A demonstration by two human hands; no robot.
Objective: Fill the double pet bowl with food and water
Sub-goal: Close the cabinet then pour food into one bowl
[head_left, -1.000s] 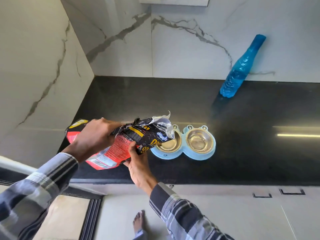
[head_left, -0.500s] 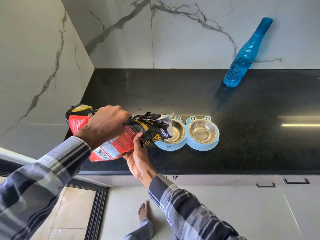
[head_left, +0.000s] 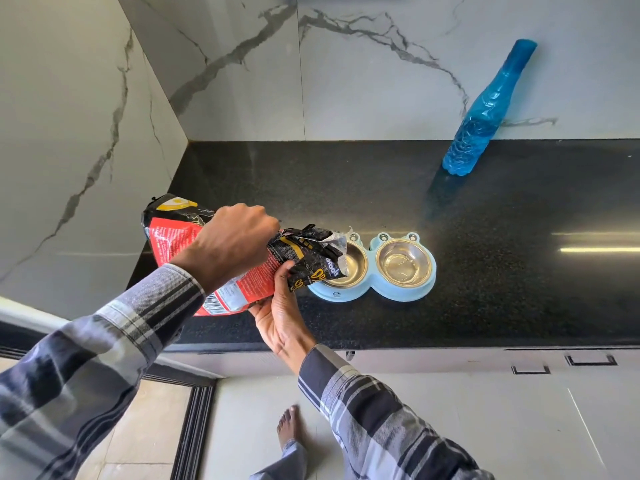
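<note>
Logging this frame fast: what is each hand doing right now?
Left hand: grips the food bag from above.
Right hand: holds the bag from below, near its mouth.

I wear a long-sleeved plaid shirt, its checks in dark navy, grey and pale lavender, crossed by thin white and black stripes. The left sleeve (head_left: pixel 104 344) ends in a buttoned cuff at my wrist, with my left hand (head_left: pixel 232 244) bare beyond it. The right sleeve (head_left: pixel 374 417) has the same pattern, my right hand (head_left: pixel 280 317) bare too. Below, loose plaid trousers (head_left: pixel 287 459) reach down to one bare foot (head_left: pixel 289 424).
</note>
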